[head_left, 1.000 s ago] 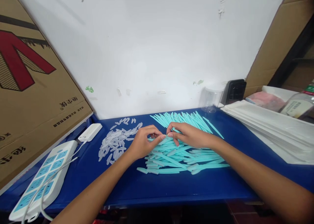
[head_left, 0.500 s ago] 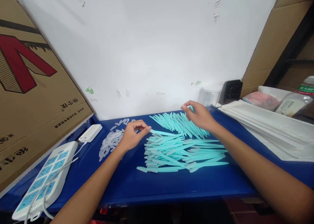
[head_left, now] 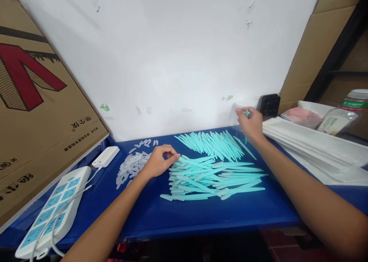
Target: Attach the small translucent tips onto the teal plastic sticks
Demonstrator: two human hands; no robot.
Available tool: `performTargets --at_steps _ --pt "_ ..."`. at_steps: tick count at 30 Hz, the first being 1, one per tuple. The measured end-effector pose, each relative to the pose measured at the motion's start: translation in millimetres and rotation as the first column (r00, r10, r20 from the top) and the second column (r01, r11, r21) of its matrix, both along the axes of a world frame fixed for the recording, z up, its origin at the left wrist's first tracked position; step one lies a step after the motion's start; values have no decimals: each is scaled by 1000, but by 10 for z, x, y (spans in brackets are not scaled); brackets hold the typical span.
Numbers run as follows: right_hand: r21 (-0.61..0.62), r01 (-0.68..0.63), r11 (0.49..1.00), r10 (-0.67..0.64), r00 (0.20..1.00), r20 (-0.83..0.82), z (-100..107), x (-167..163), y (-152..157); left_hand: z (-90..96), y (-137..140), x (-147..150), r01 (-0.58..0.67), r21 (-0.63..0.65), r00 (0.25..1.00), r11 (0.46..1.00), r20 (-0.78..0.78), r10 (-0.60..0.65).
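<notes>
My left hand [head_left: 162, 160] is closed in a pinch at the upper left corner of a loose pile of turquoise eyebrow razors [head_left: 201, 177], its fingertips on the end of one razor. Raised at the back right, my right hand [head_left: 251, 124] grips a single turquoise eyebrow razor [head_left: 247, 113] upright between thumb and fingers; part of it is hidden by the hand. Behind the loose pile lies a neater slanted row of razors [head_left: 212, 144], with one razor [head_left: 245, 148] slightly apart at its right end. Small translucent caps [head_left: 132, 168] are heaped left of my left hand.
A white power strip [head_left: 54, 212] with cables and a white adapter [head_left: 106, 156] lie at the left, by a cardboard box [head_left: 51, 101]. White sheets or bags [head_left: 310, 147], a plastic bottle [head_left: 339, 116] and a black object [head_left: 269, 105] stand right. A white wall [head_left: 172, 63] closes the back.
My right hand has moved right and up, away from above the back row, with a razor in it. My left hand has shifted slightly right and down, onto the loose pile's corner.
</notes>
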State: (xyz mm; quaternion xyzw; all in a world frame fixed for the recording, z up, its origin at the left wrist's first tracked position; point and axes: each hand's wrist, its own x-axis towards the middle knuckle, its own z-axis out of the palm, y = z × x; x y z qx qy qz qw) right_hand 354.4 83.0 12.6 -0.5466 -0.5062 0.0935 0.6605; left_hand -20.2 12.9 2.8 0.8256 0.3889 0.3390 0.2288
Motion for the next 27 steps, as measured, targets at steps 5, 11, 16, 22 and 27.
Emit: performTargets --at_steps 5,11,16,22,27 --pt "-39 17 999 -19 999 -49 -71 100 70 4 -23 9 17 21 998 1000 -59 -16" --pt "-72 -24 997 15 992 -127 -238 70 140 -8 -23 12 14 37 996 999 -86 -10" --pt "-125 -19 992 2 992 -129 -359 50 193 0 -8 -10 -2 58 996 998 -87 7" --pt "-102 28 994 -36 996 -76 -317 90 182 5 -4 -20 -24 72 996 997 -82 30" --pt "-141 104 985 -107 994 -12 -380 157 219 -9 6 -20 -30 86 995 996 -88 37"
